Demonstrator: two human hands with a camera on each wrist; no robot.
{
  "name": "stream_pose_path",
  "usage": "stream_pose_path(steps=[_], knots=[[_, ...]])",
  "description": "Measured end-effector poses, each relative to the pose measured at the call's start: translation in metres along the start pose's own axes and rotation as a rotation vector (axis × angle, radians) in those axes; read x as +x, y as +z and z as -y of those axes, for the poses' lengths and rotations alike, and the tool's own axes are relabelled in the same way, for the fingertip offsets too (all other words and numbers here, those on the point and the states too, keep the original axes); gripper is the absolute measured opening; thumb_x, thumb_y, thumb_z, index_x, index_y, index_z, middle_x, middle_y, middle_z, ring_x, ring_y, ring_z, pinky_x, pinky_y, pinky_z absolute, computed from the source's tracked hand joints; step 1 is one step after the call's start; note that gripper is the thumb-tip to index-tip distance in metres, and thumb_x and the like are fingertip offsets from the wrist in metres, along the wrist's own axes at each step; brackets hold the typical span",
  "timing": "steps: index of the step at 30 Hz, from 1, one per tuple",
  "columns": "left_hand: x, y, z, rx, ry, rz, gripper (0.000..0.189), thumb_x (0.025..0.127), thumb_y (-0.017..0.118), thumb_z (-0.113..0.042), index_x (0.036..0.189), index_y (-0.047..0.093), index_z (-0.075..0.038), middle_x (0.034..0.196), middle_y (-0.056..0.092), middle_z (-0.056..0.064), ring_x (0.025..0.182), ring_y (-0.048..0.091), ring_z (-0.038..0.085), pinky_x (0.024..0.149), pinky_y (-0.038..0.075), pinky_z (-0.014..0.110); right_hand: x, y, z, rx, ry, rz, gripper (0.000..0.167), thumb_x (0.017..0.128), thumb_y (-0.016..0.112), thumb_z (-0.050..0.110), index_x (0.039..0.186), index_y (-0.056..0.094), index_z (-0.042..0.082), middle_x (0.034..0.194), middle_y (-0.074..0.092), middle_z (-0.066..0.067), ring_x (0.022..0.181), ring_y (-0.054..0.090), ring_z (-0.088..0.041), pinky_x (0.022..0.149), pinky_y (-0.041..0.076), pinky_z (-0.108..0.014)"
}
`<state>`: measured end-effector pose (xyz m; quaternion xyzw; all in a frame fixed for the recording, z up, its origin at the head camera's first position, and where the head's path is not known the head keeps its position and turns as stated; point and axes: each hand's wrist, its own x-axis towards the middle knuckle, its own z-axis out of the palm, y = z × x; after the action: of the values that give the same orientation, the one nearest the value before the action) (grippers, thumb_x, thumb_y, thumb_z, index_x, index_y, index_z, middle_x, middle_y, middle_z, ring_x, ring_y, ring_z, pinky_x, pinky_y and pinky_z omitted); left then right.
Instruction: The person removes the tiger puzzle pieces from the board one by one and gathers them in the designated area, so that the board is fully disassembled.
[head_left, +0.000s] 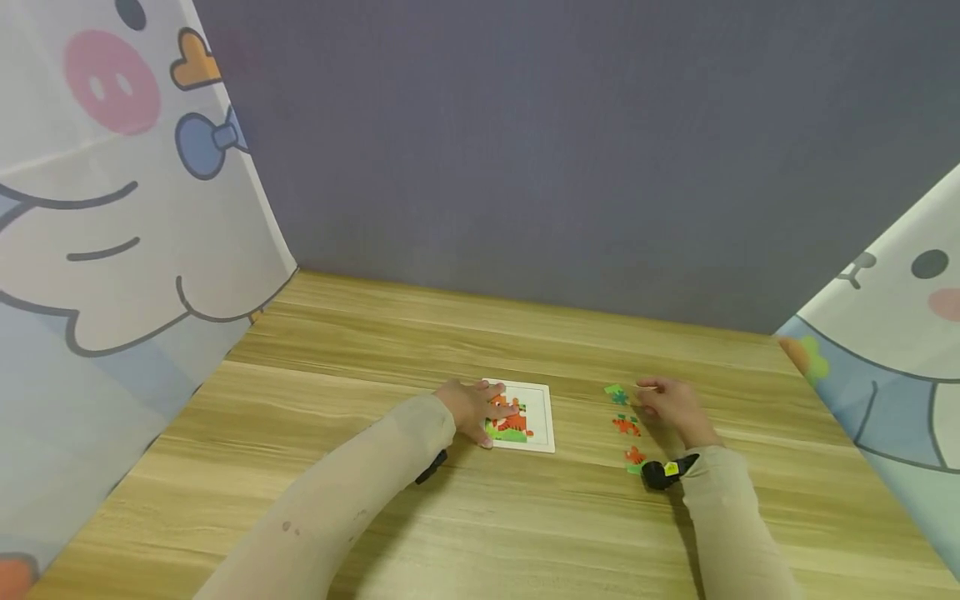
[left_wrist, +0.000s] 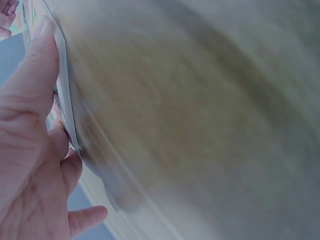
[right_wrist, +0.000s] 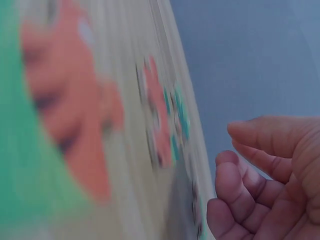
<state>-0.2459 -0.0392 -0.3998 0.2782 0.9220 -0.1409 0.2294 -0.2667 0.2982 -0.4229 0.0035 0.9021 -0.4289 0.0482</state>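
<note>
With its fingers spread, my left hand (head_left: 467,408) rests on the left side of a white-framed jigsaw board (head_left: 539,408). Joined orange and green pieces (head_left: 512,427) show an animal picture on it, partly covered by that hand. In the left wrist view the thumb (left_wrist: 37,67) lies along the board's edge. My right hand (head_left: 673,408) hovers just right of the loose jigsaw pieces, fingers loosely bent and nothing between them. Nearest it are a green piece (head_left: 617,394) and an orange striped piece (head_left: 627,427). An orange and green piece (head_left: 634,455) lies closest to me.
The wooden table (head_left: 577,533) carries the board and the pieces. A dark grey panel (head_left: 525,150) rises behind it. Cartoon-printed sheets stand along the left (head_left: 135,250) and right (head_left: 892,358) sides.
</note>
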Motion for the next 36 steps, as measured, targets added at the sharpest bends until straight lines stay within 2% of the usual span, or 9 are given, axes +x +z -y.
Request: stream_pose_path(steps=[3, 6, 9, 12, 17, 21, 24, 29, 36], knots=[[0.0, 0.0, -0.001, 0.007, -0.007, -0.001, 0.075, 0.086, 0.051, -0.062, 0.15, 0.012, -0.05, 0.16, 0.003, -0.014, 0.144, 0.011, 0.009, 0.112, 0.025, 0.045, 0.0, 0.008, 0.009, -0.016, -0.029, 0.038, 0.042, 0.092, 0.059, 0.013, 0.123, 0.055, -0.015, 0.097, 0.067, -0.018, 0.075, 0.063, -0.013, 0.066, 0.051, -0.025], [-0.001, 0.0, -0.002, 0.007, -0.009, 0.0, 0.075, 0.087, 0.051, -0.062, 0.15, 0.012, -0.05, 0.16, 0.004, -0.014, 0.144, 0.011, 0.009, 0.112, 0.026, 0.044, -0.001, 0.017, 0.017, -0.017, -0.045, 0.071, 0.041, 0.092, 0.06, 0.013, 0.123, 0.056, -0.012, 0.102, 0.066, -0.022, 0.078, 0.066, -0.017, 0.07, 0.053, -0.029], [0.0, -0.001, -0.003, 0.008, -0.013, 0.001, 0.076, 0.086, 0.051, -0.062, 0.15, 0.012, -0.05, 0.159, 0.004, -0.014, 0.144, 0.012, 0.009, 0.111, 0.027, 0.044, -0.001, 0.026, 0.025, -0.044, -0.084, 0.098, 0.039, 0.091, 0.06, 0.012, 0.123, 0.057, -0.011, 0.096, 0.067, -0.018, 0.076, 0.066, -0.02, 0.067, 0.053, -0.032], [-0.001, -0.002, -0.004, 0.003, -0.021, -0.004, 0.08, 0.086, 0.053, -0.062, 0.151, 0.01, -0.047, 0.159, 0.005, -0.015, 0.144, 0.012, 0.008, 0.111, 0.028, 0.042, -0.001, 0.036, 0.031, -0.1, -0.171, 0.109, 0.034, 0.09, 0.061, 0.008, 0.118, 0.059, -0.012, 0.085, 0.067, -0.014, 0.068, 0.064, -0.02, 0.061, 0.051, -0.031], [-0.003, -0.002, -0.004, -0.021, -0.034, -0.024, 0.085, 0.085, 0.057, -0.061, 0.153, 0.009, -0.043, 0.159, 0.006, -0.016, 0.144, 0.013, 0.007, 0.111, 0.028, 0.041, 0.0, 0.052, 0.041, -0.142, -0.26, 0.133, 0.029, 0.089, 0.062, 0.006, 0.113, 0.063, -0.01, 0.079, 0.064, -0.007, 0.063, 0.059, -0.015, 0.056, 0.046, -0.028], [-0.003, -0.001, -0.005, -0.02, -0.045, -0.033, 0.086, 0.083, 0.058, -0.062, 0.153, 0.011, -0.042, 0.159, 0.007, -0.016, 0.143, 0.015, 0.006, 0.108, 0.032, 0.038, 0.0, 0.064, 0.049, -0.172, -0.322, 0.146, 0.023, 0.087, 0.065, 0.004, 0.106, 0.066, -0.007, 0.069, 0.05, 0.001, 0.057, 0.043, -0.01, 0.055, 0.035, -0.025], [-0.002, -0.001, -0.004, 0.001, -0.05, -0.03, 0.087, 0.082, 0.057, -0.064, 0.153, 0.011, -0.042, 0.159, 0.007, -0.016, 0.143, 0.015, 0.006, 0.107, 0.034, 0.036, -0.001, 0.074, 0.055, -0.181, -0.381, 0.16, 0.019, 0.085, 0.066, 0.002, 0.102, 0.067, -0.008, 0.065, 0.043, 0.001, 0.055, 0.034, -0.011, 0.054, 0.031, -0.025], [0.0, -0.001, -0.005, 0.052, -0.058, -0.037, 0.088, 0.082, 0.054, -0.067, 0.153, 0.009, -0.043, 0.158, 0.007, -0.017, 0.142, 0.017, 0.005, 0.107, 0.034, 0.037, -0.004, 0.089, 0.069, -0.241, -0.397, 0.216, 0.02, 0.086, 0.067, 0.008, 0.102, 0.07, -0.005, 0.07, 0.053, 0.002, 0.059, 0.041, -0.011, 0.055, 0.037, -0.026], [-0.002, 0.0, -0.006, 0.054, -0.059, -0.046, 0.087, 0.082, 0.054, -0.067, 0.154, 0.015, -0.036, 0.158, 0.009, -0.017, 0.142, 0.018, 0.005, 0.109, 0.031, 0.04, -0.005, 0.107, 0.084, -0.32, -0.468, 0.303, 0.024, 0.084, 0.069, 0.006, 0.104, 0.069, -0.008, 0.082, 0.066, -0.007, 0.068, 0.052, -0.01, 0.062, 0.047, -0.028]])
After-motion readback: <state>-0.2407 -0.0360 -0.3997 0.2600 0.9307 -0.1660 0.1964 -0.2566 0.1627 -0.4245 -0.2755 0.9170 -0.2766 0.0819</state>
